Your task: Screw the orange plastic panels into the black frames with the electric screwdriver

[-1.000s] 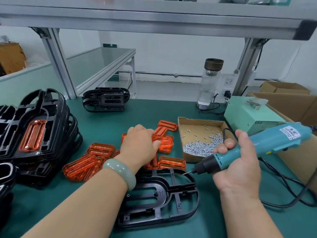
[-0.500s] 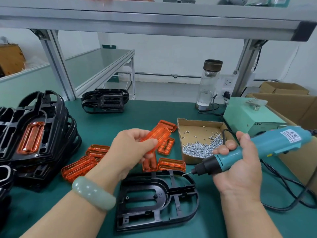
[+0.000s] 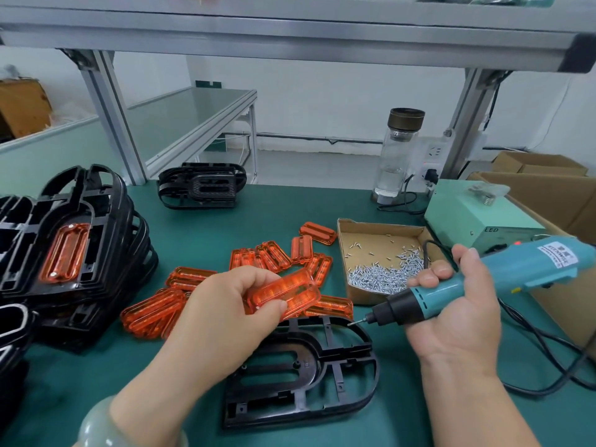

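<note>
The left hand (image 3: 225, 304) pinches a translucent orange plastic panel (image 3: 285, 293) above the black plastic frame (image 3: 325, 375); the right hand (image 3: 458, 311), fingers curled, grips the teal electric screwdriver (image 3: 503, 275).

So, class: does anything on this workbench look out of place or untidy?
Only the loose orange plastic panels, heaped and overlapping on the green mat rather than stacked. The small silver screws sit inside their cardboard tray; nothing looks spilled.

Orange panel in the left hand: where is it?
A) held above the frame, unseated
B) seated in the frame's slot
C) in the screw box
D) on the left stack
A: the left hand pinches the orange panel in the air above the black frame, whose centre slot is empty.
</note>
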`<state>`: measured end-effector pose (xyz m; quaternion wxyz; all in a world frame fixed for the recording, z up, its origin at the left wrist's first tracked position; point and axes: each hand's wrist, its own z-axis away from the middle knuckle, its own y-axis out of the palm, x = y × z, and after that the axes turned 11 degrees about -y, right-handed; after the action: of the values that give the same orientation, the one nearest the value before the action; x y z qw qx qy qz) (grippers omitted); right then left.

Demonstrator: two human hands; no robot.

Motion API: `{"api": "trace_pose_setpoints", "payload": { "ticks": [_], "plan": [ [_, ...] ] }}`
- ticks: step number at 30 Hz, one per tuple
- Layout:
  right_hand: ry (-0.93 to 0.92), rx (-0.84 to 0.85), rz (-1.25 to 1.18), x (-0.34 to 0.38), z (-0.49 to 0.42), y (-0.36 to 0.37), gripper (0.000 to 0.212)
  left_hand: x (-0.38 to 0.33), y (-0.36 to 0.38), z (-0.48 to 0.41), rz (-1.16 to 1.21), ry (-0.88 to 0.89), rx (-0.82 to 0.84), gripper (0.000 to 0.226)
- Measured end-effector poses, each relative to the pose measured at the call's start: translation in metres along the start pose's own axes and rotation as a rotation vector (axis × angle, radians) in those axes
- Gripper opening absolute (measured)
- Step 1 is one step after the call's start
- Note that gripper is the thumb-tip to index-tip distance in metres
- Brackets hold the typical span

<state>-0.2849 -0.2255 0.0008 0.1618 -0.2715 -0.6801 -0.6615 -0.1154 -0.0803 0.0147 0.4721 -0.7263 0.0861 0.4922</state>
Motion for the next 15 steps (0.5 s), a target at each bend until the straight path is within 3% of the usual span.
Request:
{"api": "trace_pose_setpoints", "payload": {
  "ticks": [4,10,15],
  "plan": [
    [0.001,-0.001,0.002,0.000,0.000,0.000,0.009,0.000,0.001,0.005,0.045,-0.034,0.026,0.017],
    [0.018,-0.002,-0.010,0.000,0.000,0.000,0.009,-0.002,0.003,0.011,0.334,-0.194,0.182,0.017],
    [0.018,-0.004,-0.011,0.000,0.000,0.000,0.008,0.002,0.003,0.008,0.580,-0.247,0.211,0.035]
  ]
}}
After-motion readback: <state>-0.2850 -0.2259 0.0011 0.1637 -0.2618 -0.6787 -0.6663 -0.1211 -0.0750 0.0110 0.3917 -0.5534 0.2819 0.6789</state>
